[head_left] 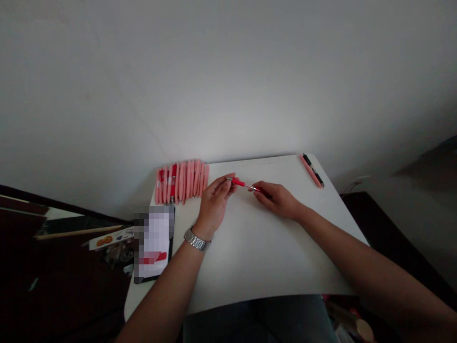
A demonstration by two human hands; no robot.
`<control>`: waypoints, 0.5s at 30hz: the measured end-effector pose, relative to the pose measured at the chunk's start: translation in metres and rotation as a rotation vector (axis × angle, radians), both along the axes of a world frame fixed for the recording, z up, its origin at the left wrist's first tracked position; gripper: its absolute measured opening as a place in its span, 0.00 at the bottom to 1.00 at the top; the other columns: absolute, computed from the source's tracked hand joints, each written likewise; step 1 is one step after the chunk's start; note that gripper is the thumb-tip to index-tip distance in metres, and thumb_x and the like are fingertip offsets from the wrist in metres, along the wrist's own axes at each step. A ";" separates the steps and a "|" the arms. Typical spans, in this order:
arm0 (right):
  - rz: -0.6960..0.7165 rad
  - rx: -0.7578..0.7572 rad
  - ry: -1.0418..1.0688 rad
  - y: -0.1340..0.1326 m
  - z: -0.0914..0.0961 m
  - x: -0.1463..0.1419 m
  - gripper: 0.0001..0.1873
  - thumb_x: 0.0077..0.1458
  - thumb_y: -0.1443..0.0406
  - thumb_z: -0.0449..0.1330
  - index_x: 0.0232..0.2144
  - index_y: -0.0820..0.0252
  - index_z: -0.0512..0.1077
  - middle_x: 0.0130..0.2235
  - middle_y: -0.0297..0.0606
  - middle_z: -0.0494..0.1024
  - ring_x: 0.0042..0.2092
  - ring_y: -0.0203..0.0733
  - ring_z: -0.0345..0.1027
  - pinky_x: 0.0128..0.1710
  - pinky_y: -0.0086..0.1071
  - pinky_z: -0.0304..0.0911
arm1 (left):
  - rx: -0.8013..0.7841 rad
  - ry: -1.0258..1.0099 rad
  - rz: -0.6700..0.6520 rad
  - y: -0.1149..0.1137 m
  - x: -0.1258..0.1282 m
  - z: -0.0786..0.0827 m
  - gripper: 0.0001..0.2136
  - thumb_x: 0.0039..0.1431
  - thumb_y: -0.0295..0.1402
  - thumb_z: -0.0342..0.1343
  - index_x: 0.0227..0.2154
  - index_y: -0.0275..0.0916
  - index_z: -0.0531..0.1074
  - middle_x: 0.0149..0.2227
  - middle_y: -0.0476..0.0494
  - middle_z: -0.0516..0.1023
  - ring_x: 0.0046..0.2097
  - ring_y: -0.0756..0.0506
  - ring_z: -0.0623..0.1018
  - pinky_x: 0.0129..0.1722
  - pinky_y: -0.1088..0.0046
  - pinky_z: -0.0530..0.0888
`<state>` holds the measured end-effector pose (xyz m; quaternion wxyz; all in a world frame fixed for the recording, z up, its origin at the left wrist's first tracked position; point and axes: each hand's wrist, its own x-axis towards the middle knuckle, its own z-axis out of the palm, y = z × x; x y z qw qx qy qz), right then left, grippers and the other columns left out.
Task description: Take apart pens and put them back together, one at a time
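My left hand and my right hand hold a thin red pen part between them over the white table. The left fingers pinch its left end. My right fingers pinch the other end, where a metal tip shows. A silver watch sits on my left wrist. A row of several pink and red pens lies side by side at the table's far left edge, just left of my left hand.
A pink pen and a black pen lie together at the far right corner. A phone-like device rests on the table's left edge. A white wall stands behind the table, and dark furniture is on both sides.
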<state>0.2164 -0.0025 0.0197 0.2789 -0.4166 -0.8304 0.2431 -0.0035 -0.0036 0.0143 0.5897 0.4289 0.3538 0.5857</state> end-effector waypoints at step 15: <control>-0.037 -0.106 0.114 -0.002 0.002 -0.008 0.19 0.69 0.54 0.52 0.52 0.59 0.72 0.25 0.28 0.67 0.26 0.34 0.59 0.29 0.29 0.55 | 0.020 0.105 -0.033 -0.001 0.000 -0.005 0.13 0.62 0.40 0.64 0.46 0.40 0.80 0.43 0.42 0.83 0.42 0.49 0.80 0.49 0.69 0.77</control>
